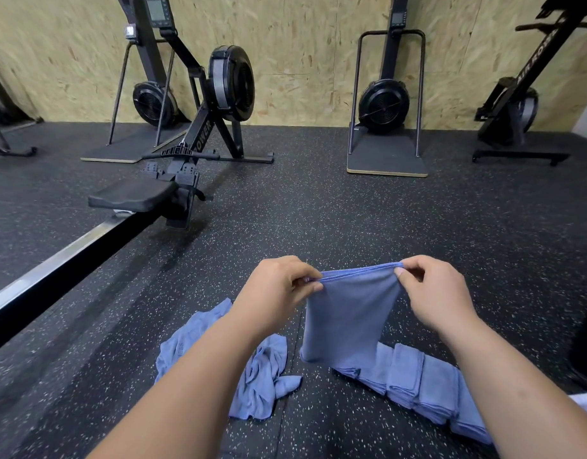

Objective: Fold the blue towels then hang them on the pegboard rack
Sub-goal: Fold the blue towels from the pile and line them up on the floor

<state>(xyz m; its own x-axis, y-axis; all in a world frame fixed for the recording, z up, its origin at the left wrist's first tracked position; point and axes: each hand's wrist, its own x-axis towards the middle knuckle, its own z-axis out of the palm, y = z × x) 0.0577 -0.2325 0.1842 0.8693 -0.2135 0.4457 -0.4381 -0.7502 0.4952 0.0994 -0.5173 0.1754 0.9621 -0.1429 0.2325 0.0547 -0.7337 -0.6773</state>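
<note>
A blue towel (348, 316) hangs folded in the air in front of me, its doubled top edge stretched between both hands. My left hand (279, 289) pinches the left top corner and my right hand (434, 293) pinches the right one. Below on the floor, a crumpled heap of unfolded blue towels (252, 369) lies under my left forearm. A row of folded blue towels (418, 382) lies overlapping on the floor under my right forearm. No pegboard rack is in view.
Black speckled rubber floor (352, 210) all around. A rowing machine (186, 154) with its long rail (53, 266) runs along the left. Ski machines (388, 104) and another rower (524, 104) stand against the wooden wall at the back.
</note>
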